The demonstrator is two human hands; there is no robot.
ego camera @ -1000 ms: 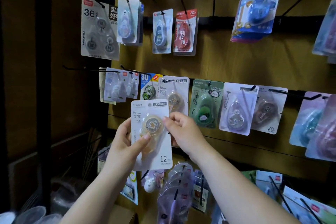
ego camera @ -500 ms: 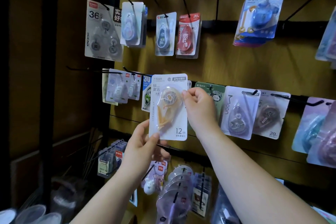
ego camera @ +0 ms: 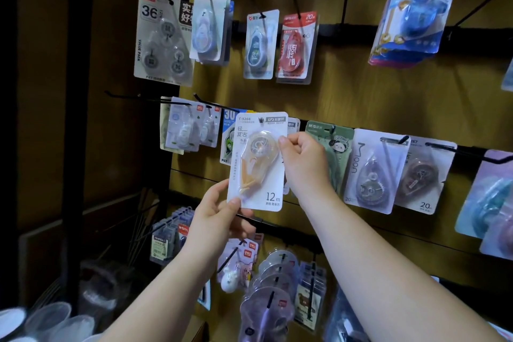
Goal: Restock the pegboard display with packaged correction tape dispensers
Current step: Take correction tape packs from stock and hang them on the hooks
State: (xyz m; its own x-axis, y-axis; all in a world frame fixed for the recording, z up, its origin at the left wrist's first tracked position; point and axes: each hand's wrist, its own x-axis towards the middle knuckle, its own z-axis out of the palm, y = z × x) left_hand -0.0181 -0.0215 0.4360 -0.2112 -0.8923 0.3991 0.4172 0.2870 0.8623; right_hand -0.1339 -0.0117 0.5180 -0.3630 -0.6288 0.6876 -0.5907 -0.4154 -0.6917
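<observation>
Aligning pack [ego camera: 256, 164] onto hook [ego camera: 261, 119] above both grips: left hand [ego camera: 219, 212] pinches bottom corner, right hand [ego camera: 304, 159] pinches side edge, steadying it.

I looked at a stationery shop, wooden display wall [ego camera: 347, 103] studded with black hooks [ego camera: 469, 150], carded correction tape packs [ego camera: 372, 172] hung from nine to three o'clock, stacked packets [ego camera: 274, 286] at six.

Both bare forearms are reaching up and forward, wrists roughly straight. Left hand [ego camera: 219, 214] is pinching the lower left corner of the correction tape package [ego camera: 263, 186], thumb on its front. Right hand [ego camera: 305, 159] is pinching its right edge, fingers curled.
</observation>
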